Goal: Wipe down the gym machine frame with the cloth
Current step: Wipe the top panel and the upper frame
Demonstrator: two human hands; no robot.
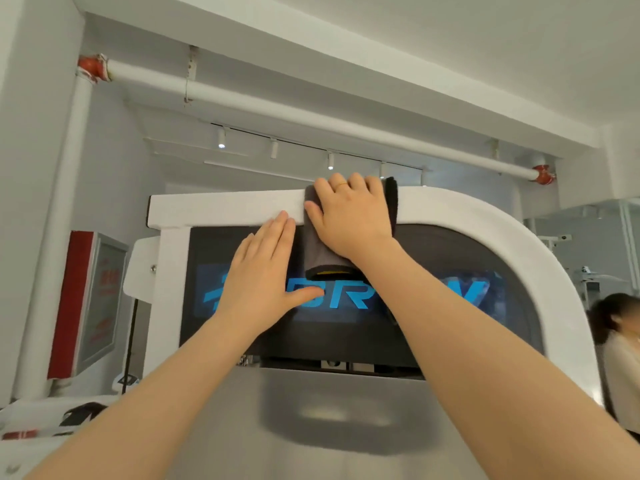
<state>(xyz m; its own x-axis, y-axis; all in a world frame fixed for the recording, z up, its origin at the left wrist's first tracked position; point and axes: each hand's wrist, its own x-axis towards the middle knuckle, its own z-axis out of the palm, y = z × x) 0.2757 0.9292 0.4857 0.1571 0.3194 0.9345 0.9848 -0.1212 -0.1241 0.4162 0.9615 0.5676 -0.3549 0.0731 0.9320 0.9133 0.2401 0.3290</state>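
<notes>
The gym machine's white frame (221, 207) runs as a horizontal top bar and curves down on the right. A dark grey cloth (320, 252) is draped over that bar, hanging down in front of the dark screen panel (433, 258). My right hand (349, 216) lies on the cloth at the top of the bar, its fingers bent over the bar's upper edge, a ring on one finger. My left hand (266, 271) lies flat with straight fingers against the panel, fingertips touching the bar's lower edge just left of the cloth.
The panel shows a blue logo (346, 297). A white ceiling pipe (311, 119) passes overhead. A red-framed sign (86, 303) stands at the left. Another person (616, 344) is at the right edge. Grey machine housing (339, 427) sits below the panel.
</notes>
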